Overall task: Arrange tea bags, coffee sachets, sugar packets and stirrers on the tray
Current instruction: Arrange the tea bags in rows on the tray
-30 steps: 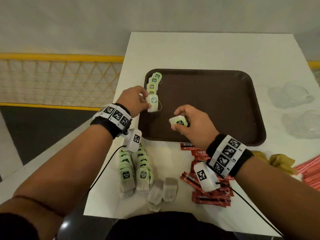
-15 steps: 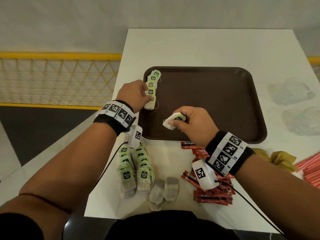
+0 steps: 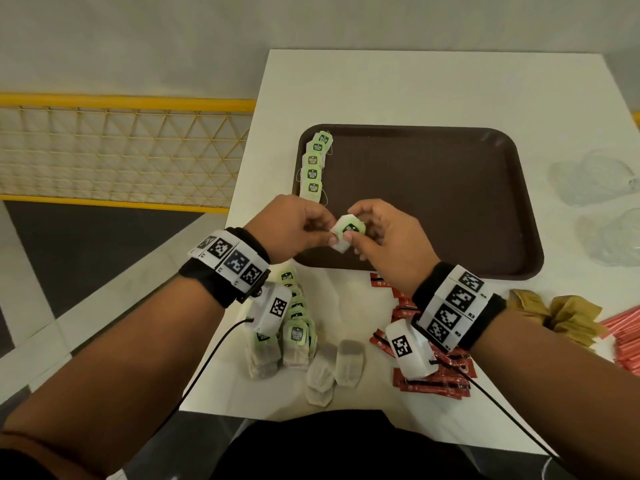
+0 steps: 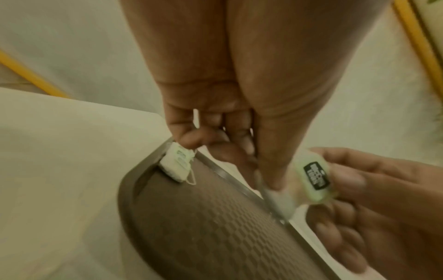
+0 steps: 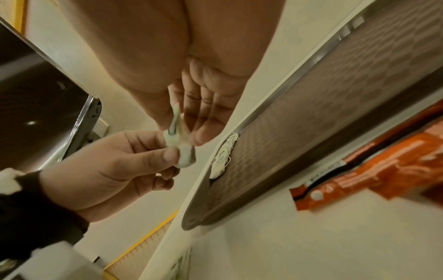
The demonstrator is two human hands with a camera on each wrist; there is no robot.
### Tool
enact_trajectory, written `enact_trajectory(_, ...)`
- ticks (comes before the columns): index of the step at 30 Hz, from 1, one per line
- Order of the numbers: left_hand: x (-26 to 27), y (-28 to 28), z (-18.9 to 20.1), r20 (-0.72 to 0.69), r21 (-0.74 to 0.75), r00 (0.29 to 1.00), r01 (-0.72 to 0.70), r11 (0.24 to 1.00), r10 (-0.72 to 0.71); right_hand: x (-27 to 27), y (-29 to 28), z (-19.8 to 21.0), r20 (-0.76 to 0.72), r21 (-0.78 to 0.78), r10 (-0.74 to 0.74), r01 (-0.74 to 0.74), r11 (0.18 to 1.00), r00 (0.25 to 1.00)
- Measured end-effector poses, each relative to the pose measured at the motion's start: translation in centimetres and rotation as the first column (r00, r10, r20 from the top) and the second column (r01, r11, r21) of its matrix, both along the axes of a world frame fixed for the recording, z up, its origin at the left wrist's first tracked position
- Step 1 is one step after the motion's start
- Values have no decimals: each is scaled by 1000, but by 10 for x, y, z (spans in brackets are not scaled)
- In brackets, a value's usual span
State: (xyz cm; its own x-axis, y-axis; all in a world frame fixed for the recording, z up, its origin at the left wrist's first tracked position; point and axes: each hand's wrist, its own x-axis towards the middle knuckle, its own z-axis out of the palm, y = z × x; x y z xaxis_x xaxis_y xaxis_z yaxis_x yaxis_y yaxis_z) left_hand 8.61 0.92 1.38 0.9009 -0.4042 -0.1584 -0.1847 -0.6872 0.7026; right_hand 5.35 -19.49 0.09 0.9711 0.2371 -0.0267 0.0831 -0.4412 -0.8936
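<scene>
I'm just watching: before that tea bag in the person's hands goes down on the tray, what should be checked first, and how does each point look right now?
1. Tea bag held securely: ok, the left hand and right hand both pinch it.
2. Room at the near end of the row of tea bags: ok, the brown tray is bare there.
3. Row tidy along the tray's left edge: ok, five bags overlap in a line.
4. Label facing up like the others: ok in the head view.
5. String tucked in, not dangling: cannot tell, fingers hide it.
6. More bags ready: ok, the pile of tea bags lies on the table.
</scene>
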Motion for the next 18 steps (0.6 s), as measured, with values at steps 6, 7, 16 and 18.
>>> enact_trajectory(6, 23, 24, -24, -3, 148, 903, -424, 893, 429, -25, -3, -7, -131, -305, 422, -441, 844, 897)
enact_trajectory(7, 25, 24, -27, -21, 161, 888, -450, 878, 459, -31, -3, -9, -191, -370, 508, -541, 756, 840)
enact_trajectory(16, 37, -3, -31, 90, 317, 829, -549, 773, 552, -64, 11, -20, -396, -631, 682, -722, 285, 615)
enact_trajectory(18, 40, -6, -30, 103, 333, 824, -556, 761, 557, -64, 10, -21, -363, -647, 687, -701, 300, 630)
